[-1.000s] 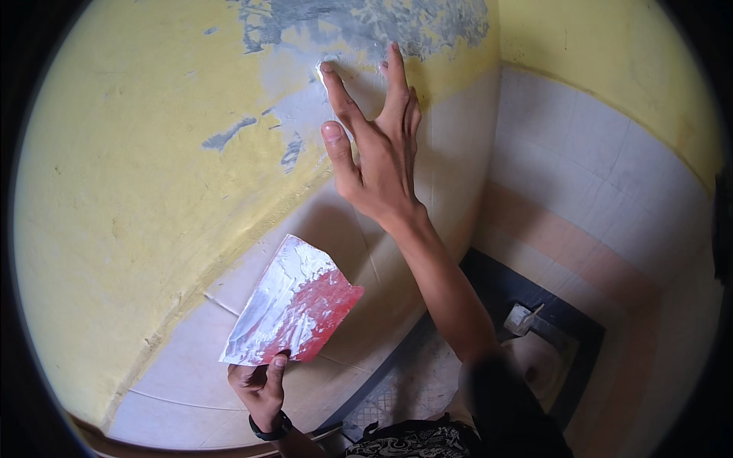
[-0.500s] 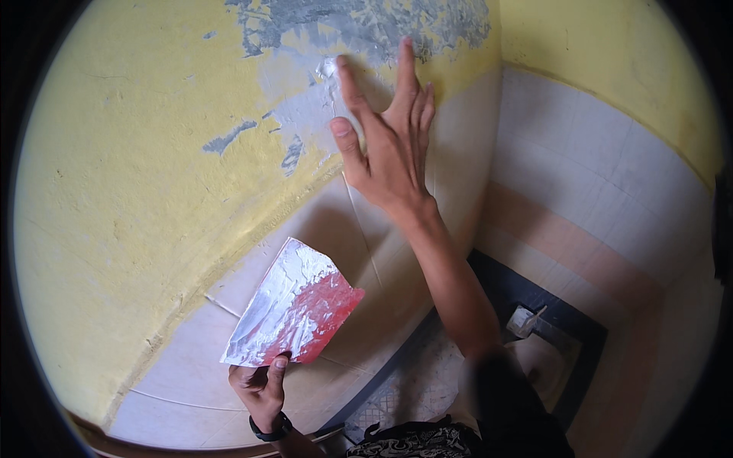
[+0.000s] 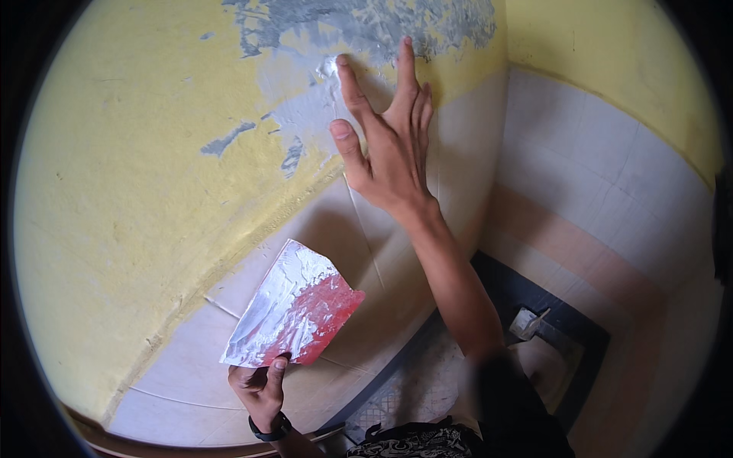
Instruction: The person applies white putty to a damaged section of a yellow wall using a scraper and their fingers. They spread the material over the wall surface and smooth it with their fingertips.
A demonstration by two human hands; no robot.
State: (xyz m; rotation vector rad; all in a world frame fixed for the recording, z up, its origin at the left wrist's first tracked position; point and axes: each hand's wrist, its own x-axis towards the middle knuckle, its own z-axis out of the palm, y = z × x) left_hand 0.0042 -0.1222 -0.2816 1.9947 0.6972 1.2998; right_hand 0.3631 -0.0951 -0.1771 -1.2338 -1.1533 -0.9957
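Note:
My right hand reaches up the wall with its fingers stretched and spread. The index fingertip meets a small wet dab of white paste, just below a grey patch where the yellow paint is gone. Lower down, my left hand pinches the bottom edge of a stiff red sheet between thumb and fingers. Thick white paste is smeared over much of that sheet. A dark band circles my left wrist.
Yellow painted wall rises above pale tiles, with a rough ledge between them. More tiled wall stands on the right. Down on the floor, a small white-smeared container sits beside a round pale object, partly hidden by my sleeve.
Both hands keep nearly the same places, the right fingertip still at the paste dab. The view has shifted very slightly.

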